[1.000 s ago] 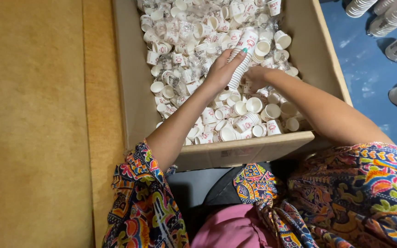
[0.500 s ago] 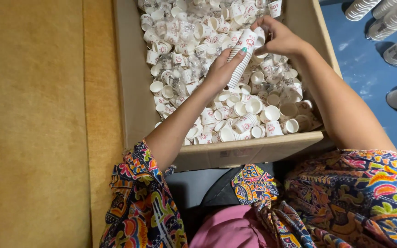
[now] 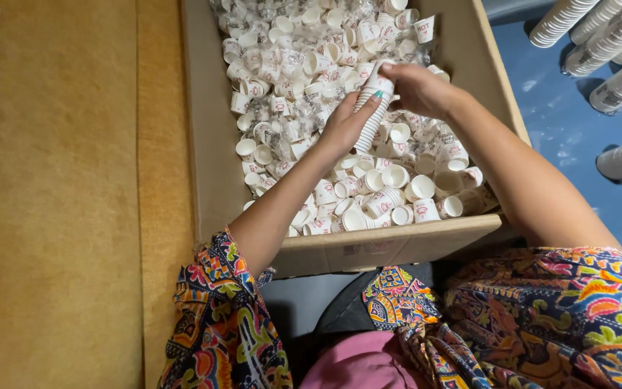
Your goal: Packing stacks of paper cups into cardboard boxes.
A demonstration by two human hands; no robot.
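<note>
I'm seeing the right hand point(image 3: 419, 90) back at the top of the cup stack point(image 3: 372, 108), having moved up from the loose cups point(image 3: 397, 191); it's closed on the stack's end. Left hand point(image 3: 347, 126) is gripping the stack mid-length, over the box point(image 3: 390, 245). Stacking is continuing.

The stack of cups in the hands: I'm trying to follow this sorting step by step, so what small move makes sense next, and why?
Probably seat the top cup: the right hand sits at the upper end of the stack of nested cups while the left hand grips its lower part. Loose cups fill the cardboard box just beneath, within easy reach for another.
</note>
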